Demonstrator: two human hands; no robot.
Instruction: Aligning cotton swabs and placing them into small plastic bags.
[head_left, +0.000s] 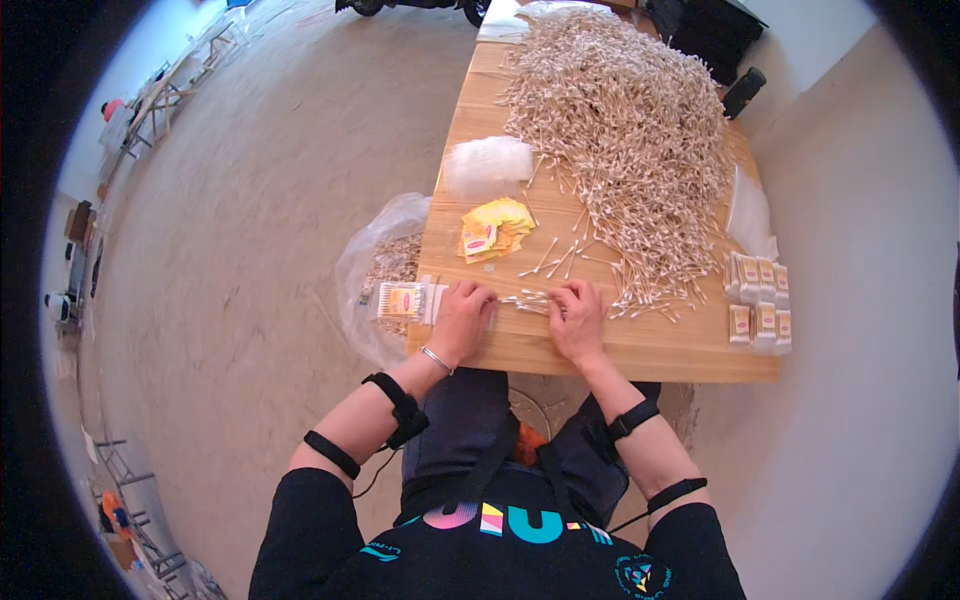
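Between my hands lies a small loose bundle of cotton swabs [527, 302], roughly level across the wooden table [660, 362]. My left hand [466, 320] has its fingers curled against the left ends of the swabs. At the right ends, my right hand [578, 318] closes its bent fingers on them; its fingertips are slightly blurred. Just left of my left hand, a clear packet filled with cotton swabs [401, 301] with a yellow and white card sits at the table's left edge. A few loose swabs [560, 258] are scattered beyond my hands.
A big heap of cotton swabs [625, 130] covers the far and right table. Yellow cards [497, 230] and clear bags [487, 167] lie at the left. Filled packets [757, 290] are stacked at the right edge. A plastic sack [350, 310] of swabs stands beside the table's left side.
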